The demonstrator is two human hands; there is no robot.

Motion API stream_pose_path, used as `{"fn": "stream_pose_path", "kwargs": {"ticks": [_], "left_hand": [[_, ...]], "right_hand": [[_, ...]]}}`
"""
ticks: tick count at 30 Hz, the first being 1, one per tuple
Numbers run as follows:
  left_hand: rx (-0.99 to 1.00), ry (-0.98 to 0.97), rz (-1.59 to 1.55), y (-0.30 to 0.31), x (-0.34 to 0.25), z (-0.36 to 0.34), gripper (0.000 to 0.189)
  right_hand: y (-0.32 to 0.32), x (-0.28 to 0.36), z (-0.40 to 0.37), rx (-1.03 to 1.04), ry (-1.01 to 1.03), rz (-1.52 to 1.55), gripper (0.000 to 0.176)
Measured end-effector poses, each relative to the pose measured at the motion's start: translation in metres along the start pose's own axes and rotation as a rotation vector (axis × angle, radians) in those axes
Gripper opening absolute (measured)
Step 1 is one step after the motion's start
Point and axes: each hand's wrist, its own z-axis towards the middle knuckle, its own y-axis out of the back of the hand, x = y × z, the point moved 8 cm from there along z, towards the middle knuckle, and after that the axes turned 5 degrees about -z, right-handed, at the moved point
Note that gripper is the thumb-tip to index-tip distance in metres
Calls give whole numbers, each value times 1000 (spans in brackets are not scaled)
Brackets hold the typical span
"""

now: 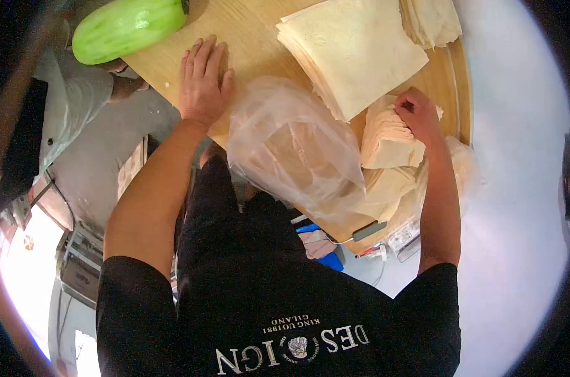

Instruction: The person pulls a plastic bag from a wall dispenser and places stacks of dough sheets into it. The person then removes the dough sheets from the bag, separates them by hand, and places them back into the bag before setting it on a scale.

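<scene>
My left hand (204,85) lies palm down on the wooden table (250,38), its fingers spread and holding nothing. A crumpled clear plastic bag (291,147) rests just right of it. My right hand (420,116) is curled, its fingertips closed on the top edge of a small stack of thin pale sheets (385,141). Above that stack sits a larger stack of square sheets (354,50), and a third stack (430,22) is at the top right. More loose sheets (388,188) lie below my right hand, partly under plastic.
A peeled green gourd or melon (131,30) lies at the table's top left corner. Another person's clothed body (84,100) shows at the far left. A dark-handled tool (369,231) is at the table's near edge, above a blue and pink item (319,245).
</scene>
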Motion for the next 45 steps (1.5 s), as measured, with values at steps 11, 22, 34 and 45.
{"fn": "stream_pose_path", "kwargs": {"ticks": [11, 22, 34, 45], "left_hand": [[-39, -63, -363, 59, -42, 12, 43], [492, 121, -990, -107, -286, 51, 32], [750, 107, -711, -158, -289, 50, 27], [775, 349, -976, -156, -288, 42, 24]], "right_hand": [[3, -13, -37, -217, -123, 217, 10], [-8, -27, -42, -334, -128, 324, 8], [-8, -71, -116, -355, -901, 587, 50], [-39, -81, -67, -94, -908, 485, 46]]}}
